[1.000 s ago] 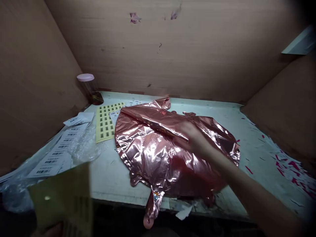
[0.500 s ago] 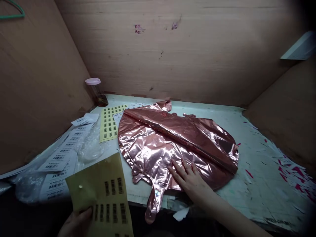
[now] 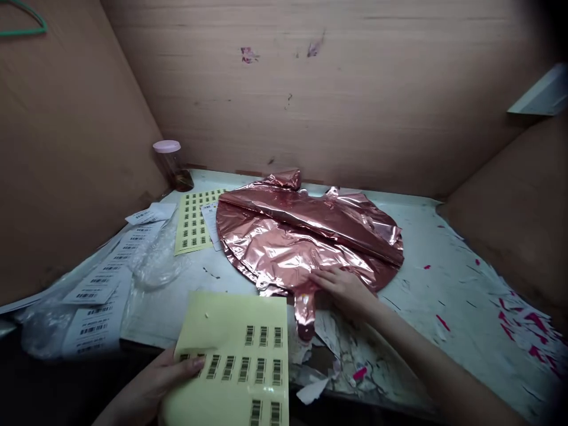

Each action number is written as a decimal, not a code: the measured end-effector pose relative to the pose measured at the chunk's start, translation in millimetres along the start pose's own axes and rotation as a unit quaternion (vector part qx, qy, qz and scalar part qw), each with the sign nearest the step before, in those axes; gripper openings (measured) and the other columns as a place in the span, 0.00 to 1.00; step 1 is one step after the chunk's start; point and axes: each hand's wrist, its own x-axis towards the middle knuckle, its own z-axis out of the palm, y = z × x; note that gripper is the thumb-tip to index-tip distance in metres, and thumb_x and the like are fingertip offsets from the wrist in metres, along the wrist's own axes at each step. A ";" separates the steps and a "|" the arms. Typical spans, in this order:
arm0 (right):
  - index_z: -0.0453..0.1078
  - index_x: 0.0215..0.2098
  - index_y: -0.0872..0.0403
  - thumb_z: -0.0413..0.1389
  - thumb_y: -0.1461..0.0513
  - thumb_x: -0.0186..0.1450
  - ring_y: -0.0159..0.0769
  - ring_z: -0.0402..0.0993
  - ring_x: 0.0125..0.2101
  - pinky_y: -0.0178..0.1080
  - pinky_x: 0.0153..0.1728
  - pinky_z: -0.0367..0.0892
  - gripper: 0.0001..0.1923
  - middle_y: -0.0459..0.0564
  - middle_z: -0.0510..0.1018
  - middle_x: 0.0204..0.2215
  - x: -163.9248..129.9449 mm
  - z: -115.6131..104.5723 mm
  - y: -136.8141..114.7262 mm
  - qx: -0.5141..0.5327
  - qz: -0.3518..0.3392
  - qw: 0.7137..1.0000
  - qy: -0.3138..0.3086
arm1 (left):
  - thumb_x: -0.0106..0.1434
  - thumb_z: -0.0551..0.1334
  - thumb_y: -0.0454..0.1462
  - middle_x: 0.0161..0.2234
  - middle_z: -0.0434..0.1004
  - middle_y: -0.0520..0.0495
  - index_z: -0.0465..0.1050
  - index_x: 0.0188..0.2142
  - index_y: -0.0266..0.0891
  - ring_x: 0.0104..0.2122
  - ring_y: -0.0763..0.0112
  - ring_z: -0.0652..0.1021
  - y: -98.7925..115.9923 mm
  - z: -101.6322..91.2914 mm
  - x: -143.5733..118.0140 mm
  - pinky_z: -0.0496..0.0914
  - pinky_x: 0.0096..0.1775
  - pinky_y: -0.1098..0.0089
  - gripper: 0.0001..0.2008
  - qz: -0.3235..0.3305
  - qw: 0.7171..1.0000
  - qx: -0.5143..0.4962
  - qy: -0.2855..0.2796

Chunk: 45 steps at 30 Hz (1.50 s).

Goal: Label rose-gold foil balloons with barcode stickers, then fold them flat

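Note:
My left hand (image 3: 153, 384) is at the bottom, thumb on top, gripping a pale yellow sheet of barcode stickers (image 3: 231, 319). Part of the sheet is bare, its stickers gone. A flat, shiny rose-gold foil balloon (image 3: 279, 242) lies creased on the table, its tail (image 3: 304, 313) pointing towards me. At the balloon's near edge, my right hand (image 3: 344, 290) has its fingers drawn together on the foil; its underside is in shadow. Behind the held sheet, to the left of the balloon, lie another yellow barcode sheet (image 3: 190, 228) and a white printed card (image 3: 210, 222).
White barcode labels (image 3: 95, 284) and crumpled clear plastic (image 3: 155, 260) cover the left side. A lidded clear jar (image 3: 173, 163) stands in the back left corner. Pink and white scraps (image 3: 532, 331) lie at right. Cardboard walls (image 3: 284, 106) enclose the table (image 3: 417, 236).
The balloon has shifted back and turned, its tail swinging right. My right hand's spread fingers have drawn together. My left hand has brought the sticker sheet right and tilted it flatter.

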 end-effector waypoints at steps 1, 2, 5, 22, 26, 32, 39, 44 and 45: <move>0.72 0.56 0.51 0.49 0.70 0.66 0.43 0.76 0.47 0.45 0.46 0.72 0.22 0.54 0.80 0.50 5.0 -4.3 0.6 0.009 0.012 1.000 0.012 | 0.46 0.76 0.42 0.40 0.83 0.36 0.79 0.44 0.33 0.39 0.47 0.82 2.2 2.0 0.9 0.75 0.42 0.58 0.27 -0.001 1.000 0.017 -0.007; 0.72 0.55 0.51 0.48 0.70 0.67 0.41 0.78 0.45 0.43 0.43 0.73 0.22 0.53 0.81 0.47 10.5 -9.3 2.5 0.014 0.027 0.999 0.023 | 0.45 0.76 0.43 0.40 0.83 0.36 0.78 0.44 0.33 0.39 0.48 0.82 4.2 5.2 3.3 0.75 0.43 0.59 0.27 0.001 0.999 0.037 -0.011; 0.72 0.56 0.50 0.47 0.68 0.68 0.40 0.79 0.42 0.40 0.41 0.73 0.22 0.51 0.82 0.45 24.8 -22.0 8.5 0.036 0.061 0.996 0.049 | 0.48 0.75 0.46 0.42 0.83 0.37 0.77 0.46 0.33 0.40 0.51 0.82 8.7 25.2 20.2 0.74 0.43 0.61 0.28 0.020 0.993 0.109 -0.047; 0.72 0.45 0.48 0.55 0.64 0.67 0.49 0.71 0.55 0.52 0.50 0.73 0.09 0.56 0.77 0.49 -117.6 -1.6 -157.0 0.188 0.158 0.954 0.174 | 0.63 0.64 0.45 0.57 0.67 0.38 0.68 0.56 0.42 0.59 0.50 0.64 -96.6 81.5 17.0 0.66 0.56 0.53 0.23 0.541 0.597 0.589 0.061; 0.72 0.48 0.49 0.57 0.65 0.66 0.51 0.71 0.56 0.53 0.51 0.73 0.13 0.56 0.77 0.50 -133.9 22.7 -177.7 0.170 0.174 0.950 0.194 | 0.65 0.61 0.40 0.60 0.68 0.41 0.67 0.58 0.39 0.62 0.52 0.63 -111.5 95.5 26.2 0.61 0.60 0.52 0.22 0.568 0.548 0.614 0.004; 0.71 0.49 0.48 0.53 0.68 0.68 0.47 0.72 0.48 0.51 0.46 0.73 0.14 0.55 0.76 0.45 -122.1 38.0 -177.8 0.149 0.204 0.941 0.225 | 0.67 0.61 0.39 0.56 0.74 0.41 0.70 0.55 0.36 0.55 0.55 0.71 -116.5 106.2 45.0 0.66 0.53 0.56 0.19 0.592 0.547 0.590 0.043; 0.75 0.43 0.45 0.59 0.60 0.66 0.45 0.69 0.40 0.48 0.38 0.66 0.07 0.51 0.72 0.38 -108.3 28.3 -139.9 0.148 0.208 0.964 0.069 | 0.61 0.67 0.43 0.45 0.76 0.40 0.72 0.52 0.36 0.44 0.56 0.73 -90.9 115.8 53.9 0.71 0.44 0.57 0.22 0.538 0.598 0.594 -0.012; 0.76 0.37 0.43 0.62 0.62 0.63 0.44 0.69 0.41 0.46 0.39 0.61 0.05 0.47 0.71 0.36 -99.7 23.6 -130.9 0.186 0.213 0.959 0.022 | 0.58 0.71 0.41 0.41 0.75 0.43 0.74 0.48 0.38 0.40 0.59 0.73 -86.3 117.4 63.2 0.71 0.38 0.61 0.20 0.546 0.618 0.566 -0.012; 0.76 0.37 0.43 0.62 0.63 0.63 0.43 0.69 0.40 0.46 0.39 0.60 0.06 0.47 0.71 0.35 -98.2 23.4 -131.0 0.190 0.214 0.958 0.019 | 0.57 0.71 0.41 0.40 0.75 0.44 0.74 0.46 0.38 0.39 0.60 0.73 -87.6 117.3 63.6 0.70 0.38 0.61 0.18 0.548 0.623 0.558 -0.009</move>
